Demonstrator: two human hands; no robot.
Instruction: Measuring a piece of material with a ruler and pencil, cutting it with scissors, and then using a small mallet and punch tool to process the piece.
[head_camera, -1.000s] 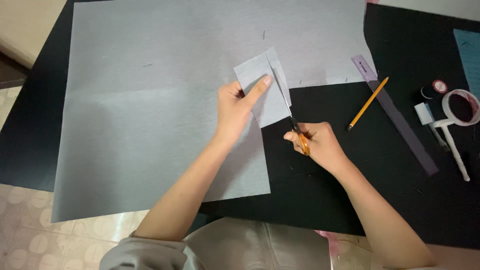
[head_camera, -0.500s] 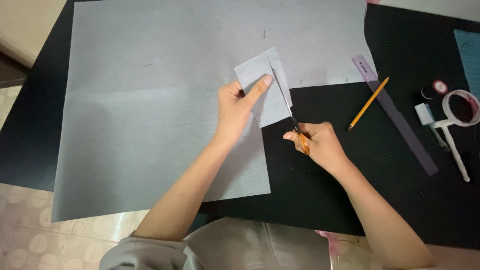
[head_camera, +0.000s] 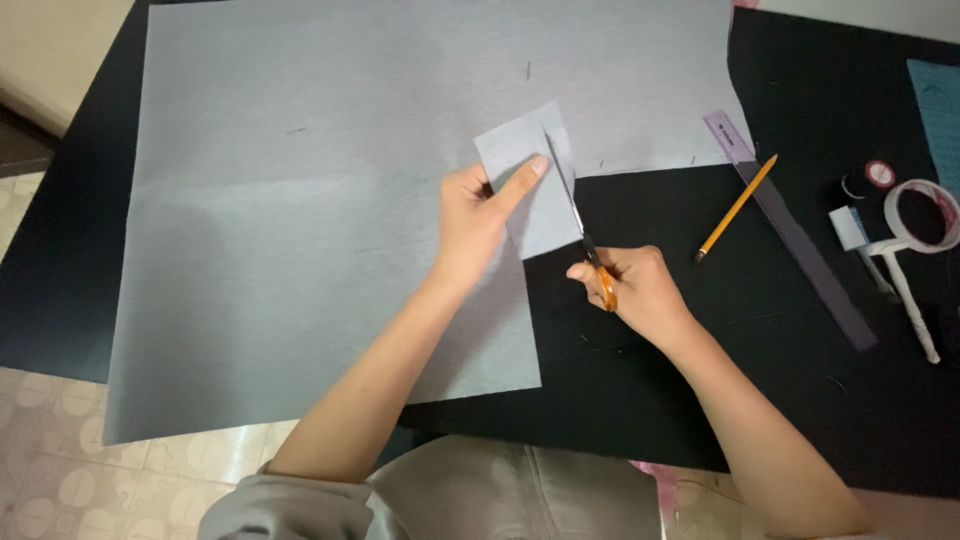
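My left hand (head_camera: 478, 218) pinches a small grey felt piece (head_camera: 522, 160), thumb lying flat on top of it. My right hand (head_camera: 632, 287) grips orange-handled scissors (head_camera: 580, 228), whose blades run up through the piece along its right side, leaving a narrow strip to the right of the blades. The piece is held just over the corner of a large grey felt sheet (head_camera: 310, 210) spread on the black table (head_camera: 700, 390).
A yellow pencil (head_camera: 737, 207) and a long translucent ruler (head_camera: 790, 240) lie right of the scissors. Further right are a tape roll with a white holder (head_camera: 915, 235), a small spool (head_camera: 879, 174) and a blue sheet (head_camera: 940, 110) at the edge. Tiled floor shows lower left.
The scissor blades sit slightly farther up the small felt piece; both hands are otherwise nearly still.
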